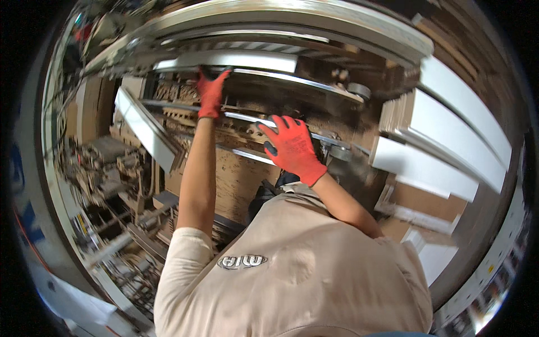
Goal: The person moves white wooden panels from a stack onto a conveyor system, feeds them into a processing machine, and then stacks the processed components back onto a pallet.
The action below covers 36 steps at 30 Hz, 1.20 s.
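My left hand, in a red glove with dark fingertips, reaches forward with thumb and fingers spread apart in a V. Its fingertips are at the near edge of a long white panel lying across the machine; whether they touch it I cannot tell. Closer to my body, my right hand, in a matching glove, is palm down with its fingers spread. It lies over or just above a metal rail, and no held thing shows in it. Below the rails is a dark bed scattered with sawdust.
Stacked white panels stand at the right. A tilted stack of white-faced boards is at the left, above machine parts. A long pale beam crosses the far side. Round metal wheels sit by the rails' right ends.
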Tool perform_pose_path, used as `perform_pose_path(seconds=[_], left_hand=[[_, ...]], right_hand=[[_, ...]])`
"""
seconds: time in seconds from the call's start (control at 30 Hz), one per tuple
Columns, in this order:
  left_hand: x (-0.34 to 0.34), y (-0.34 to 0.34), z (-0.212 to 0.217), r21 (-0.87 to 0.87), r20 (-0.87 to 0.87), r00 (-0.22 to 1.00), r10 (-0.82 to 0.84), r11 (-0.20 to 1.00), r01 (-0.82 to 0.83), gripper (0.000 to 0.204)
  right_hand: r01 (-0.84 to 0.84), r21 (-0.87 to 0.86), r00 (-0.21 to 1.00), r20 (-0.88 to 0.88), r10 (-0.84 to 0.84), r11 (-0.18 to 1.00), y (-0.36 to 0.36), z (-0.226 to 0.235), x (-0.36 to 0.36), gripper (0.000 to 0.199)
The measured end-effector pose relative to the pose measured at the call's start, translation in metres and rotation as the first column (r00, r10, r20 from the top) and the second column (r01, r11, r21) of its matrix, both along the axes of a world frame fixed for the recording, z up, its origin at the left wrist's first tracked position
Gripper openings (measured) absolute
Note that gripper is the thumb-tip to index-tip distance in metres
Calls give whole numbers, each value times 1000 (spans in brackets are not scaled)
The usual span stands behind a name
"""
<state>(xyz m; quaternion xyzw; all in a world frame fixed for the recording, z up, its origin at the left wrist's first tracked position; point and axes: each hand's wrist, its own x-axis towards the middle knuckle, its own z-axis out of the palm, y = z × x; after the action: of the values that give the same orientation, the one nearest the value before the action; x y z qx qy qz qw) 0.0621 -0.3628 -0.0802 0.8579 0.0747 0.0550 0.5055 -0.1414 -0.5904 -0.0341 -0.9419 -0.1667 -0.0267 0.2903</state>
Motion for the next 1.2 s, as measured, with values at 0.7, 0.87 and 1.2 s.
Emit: perform_pose_path(seconds=[0.7, 0.87, 1.2], left_hand=[[2, -3, 4, 337, -92, 979, 180, 931, -139, 126], [-2, -4, 9, 294, -101, 982, 160, 948, -124, 127], [-2, -3, 6, 252, -97, 989, 116, 964, -88, 126]], right_hand=[[13, -86, 987, 160, 1, 996, 15, -7, -4, 58], [7, -91, 983, 185, 10, 996, 16, -9, -5, 55], [6, -62, 972, 234, 9, 998, 16, -12, -8, 56]])
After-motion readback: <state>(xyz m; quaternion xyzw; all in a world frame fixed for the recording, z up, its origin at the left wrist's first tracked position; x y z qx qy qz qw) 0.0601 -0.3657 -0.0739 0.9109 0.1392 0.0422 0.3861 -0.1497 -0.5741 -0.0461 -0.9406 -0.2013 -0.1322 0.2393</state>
